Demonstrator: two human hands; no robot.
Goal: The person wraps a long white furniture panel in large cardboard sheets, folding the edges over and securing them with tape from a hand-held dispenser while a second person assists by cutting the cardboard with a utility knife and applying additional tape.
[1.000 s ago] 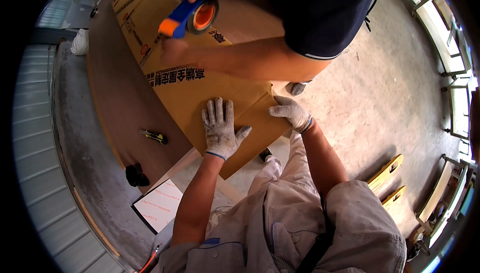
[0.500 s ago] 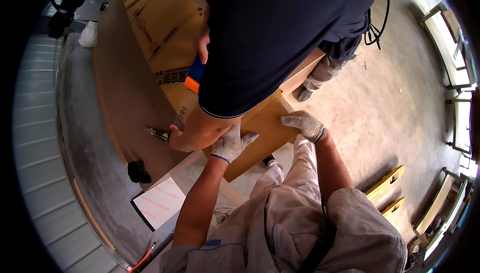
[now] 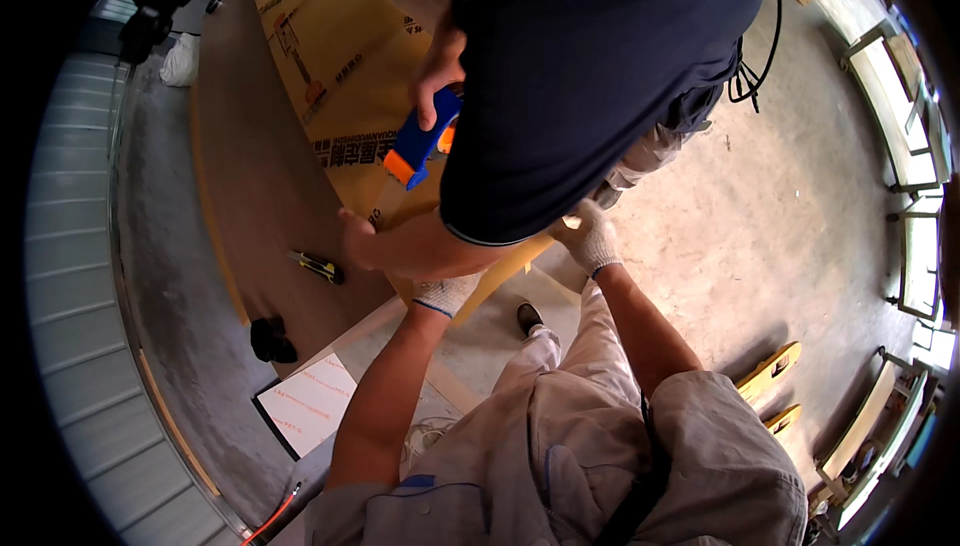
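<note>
My left hand (image 3: 447, 293), in a white knit glove, presses at the near end of a long brown cardboard box (image 3: 325, 96); a co-worker's forearm covers its fingers. My right hand (image 3: 590, 238), gloved too, is closed at the right end of the cardboard flap (image 3: 508, 274), fingers bent over its edge. The co-worker's hand (image 3: 437, 76) grips a blue and orange tape dispenser (image 3: 415, 146) above the box top. Their other hand (image 3: 357, 238) rests at the box's near left corner. The co-worker's dark shirt hides much of the box.
A yellow and black utility knife (image 3: 317, 266) lies on the brown table (image 3: 235, 156) left of the box. A black object (image 3: 272, 341) sits at the table's near edge, above a white panel (image 3: 308, 406). Yellow pallet-jack forks (image 3: 768, 374) stand on the floor at right.
The flap has folded up toward the box, and my right hand moved slightly left and farther with it. The co-worker let go of the knife and brought the tape dispenser nearer the box end.
</note>
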